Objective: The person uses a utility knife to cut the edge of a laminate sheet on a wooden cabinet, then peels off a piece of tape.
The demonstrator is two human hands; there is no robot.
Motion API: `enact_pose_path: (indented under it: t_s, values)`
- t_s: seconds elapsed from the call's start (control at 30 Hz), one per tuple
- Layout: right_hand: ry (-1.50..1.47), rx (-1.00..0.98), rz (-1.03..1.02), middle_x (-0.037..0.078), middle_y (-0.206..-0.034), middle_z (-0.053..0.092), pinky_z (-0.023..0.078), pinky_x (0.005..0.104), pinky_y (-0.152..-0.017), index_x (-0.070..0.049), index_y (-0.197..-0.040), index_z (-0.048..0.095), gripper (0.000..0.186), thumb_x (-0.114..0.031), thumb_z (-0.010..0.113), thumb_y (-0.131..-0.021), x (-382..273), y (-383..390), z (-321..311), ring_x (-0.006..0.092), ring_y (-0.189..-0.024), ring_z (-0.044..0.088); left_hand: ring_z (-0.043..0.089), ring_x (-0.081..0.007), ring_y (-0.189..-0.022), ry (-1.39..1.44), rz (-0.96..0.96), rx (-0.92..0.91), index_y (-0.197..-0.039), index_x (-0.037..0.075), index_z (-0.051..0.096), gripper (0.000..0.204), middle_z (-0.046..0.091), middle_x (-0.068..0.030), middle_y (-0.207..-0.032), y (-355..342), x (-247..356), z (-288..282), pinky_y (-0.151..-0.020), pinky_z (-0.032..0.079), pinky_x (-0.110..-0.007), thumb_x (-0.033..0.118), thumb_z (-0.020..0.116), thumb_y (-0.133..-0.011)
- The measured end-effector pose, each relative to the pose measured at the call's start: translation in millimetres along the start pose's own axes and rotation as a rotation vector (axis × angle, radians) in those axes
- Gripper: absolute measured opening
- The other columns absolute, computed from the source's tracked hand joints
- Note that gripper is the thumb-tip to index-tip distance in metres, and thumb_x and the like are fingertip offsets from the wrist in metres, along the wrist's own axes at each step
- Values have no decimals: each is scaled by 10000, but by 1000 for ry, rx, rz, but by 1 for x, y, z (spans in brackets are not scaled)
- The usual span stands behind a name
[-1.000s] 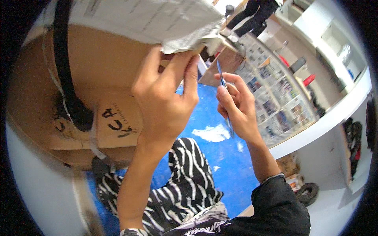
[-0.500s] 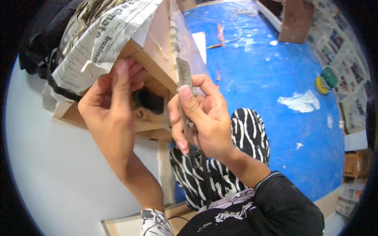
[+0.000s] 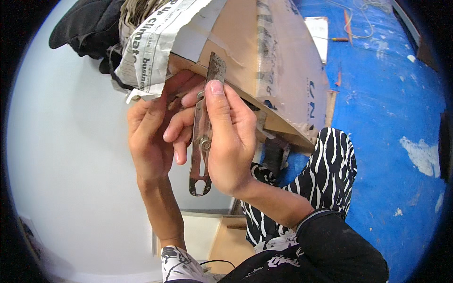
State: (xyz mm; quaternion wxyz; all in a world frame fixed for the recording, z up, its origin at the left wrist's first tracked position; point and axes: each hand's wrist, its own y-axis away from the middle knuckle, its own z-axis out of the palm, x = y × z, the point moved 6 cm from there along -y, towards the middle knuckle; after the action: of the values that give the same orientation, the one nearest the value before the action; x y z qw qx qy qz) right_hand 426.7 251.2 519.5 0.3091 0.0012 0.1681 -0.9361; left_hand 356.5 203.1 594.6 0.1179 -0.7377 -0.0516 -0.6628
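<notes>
In my right hand (image 3: 231, 137) is a metal utility knife (image 3: 202, 115), held upright with my thumb along its body. Its worn flat blade (image 3: 216, 68) points up against the edge of a cardboard box (image 3: 236, 52). A torn newspaper sheet (image 3: 158, 52) covers the box's left corner. My left hand (image 3: 153, 137) is closed at the sheet's lower edge, its thumb in front and its other fingers reaching beneath the box edge. The paper and box partly hide those fingertips. The two hands are close together, right fingers just in front of the left palm.
A black cloth item (image 3: 87, 26) lies behind the newspaper, against the pale wall. Blue sheeting (image 3: 377, 141) with white splotches covers the floor on the right. A screwdriver-like tool (image 3: 339, 39) and a pale cable lie there. A wooden board (image 3: 229, 243) is by my legs.
My view has turned left, showing more of the box's printed side. My right hand has brought the knife closer to my left hand and to the box corner by the newspaper.
</notes>
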Motion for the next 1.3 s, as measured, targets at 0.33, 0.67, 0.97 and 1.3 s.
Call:
enact_pose_path:
  t_s: [0.33, 0.67, 0.97, 1.3]
  values:
    - [-34, 80, 13, 211, -709, 669, 484, 271, -443, 75, -958, 528, 495, -350, 303, -1075, -6, -3, 7, 195, -445, 603, 623, -144, -850, -1032, 420, 494, -1020, -70, 688, 299, 712, -133, -1051, 15, 52, 8, -707, 451, -259, 200, 560, -1010]
    - [-80, 72, -36, 195, -660, 650, 467, 290, -385, 29, -880, 525, 484, -359, 311, -1071, 19, -35, -12, 196, -423, 600, 576, -153, -985, -1328, 715, 532, -1163, -16, 645, 224, 664, -105, -1095, 10, 91, -35, -884, 450, -296, 81, 582, -971]
    - [-116, 47, -73, 168, -615, 618, 469, 282, -380, 26, -887, 524, 470, -338, 293, -1076, 25, -39, -19, 188, -405, 581, 575, -222, -1207, -1518, 516, 344, -1280, 43, 626, 314, 650, -106, -1271, -26, 72, -40, -1041, 413, -365, 121, 533, -990]
    - [-220, -7, -70, 154, -633, 612, 484, 278, -400, 53, -1000, 543, 485, -334, 262, -1079, -6, -22, 13, 184, -415, 573, 633, -190, -1046, -1375, 417, 415, -1282, 34, 637, 338, 704, -149, -1108, -27, 61, -20, -982, 454, -361, 192, 529, -1003]
